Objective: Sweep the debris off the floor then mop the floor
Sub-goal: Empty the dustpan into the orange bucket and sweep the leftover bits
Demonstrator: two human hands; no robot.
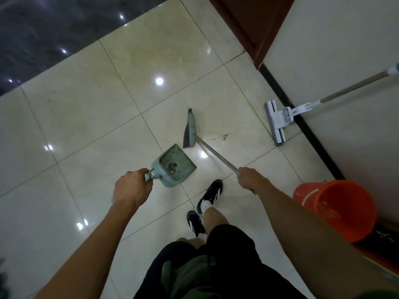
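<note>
Debris (172, 167) already sits in the dustpan (175, 165), pan mouth angled toward the broom (190, 130) for more.

Left hand (131, 188) clenches the pan handle, right hand (251, 180) wraps the broomstick; brown smear (223, 137) is just beside the bristles, while mop (278, 121) and bucket (336, 208) wait by the wall.

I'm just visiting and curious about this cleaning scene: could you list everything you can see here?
dustpan: one, pale green, on the floor tiles, some dark debris inside
broom: one, green head with dark bristles, on the floor beyond the dustpan
stain: one, brownish, on the tile right of the broom
mop: one, white flat head, leaning by the wall
bucket: one, orange, at right by the wall
shoes: two, black and white
left hand: grips the dustpan handle
right hand: grips the broom handle
</note>
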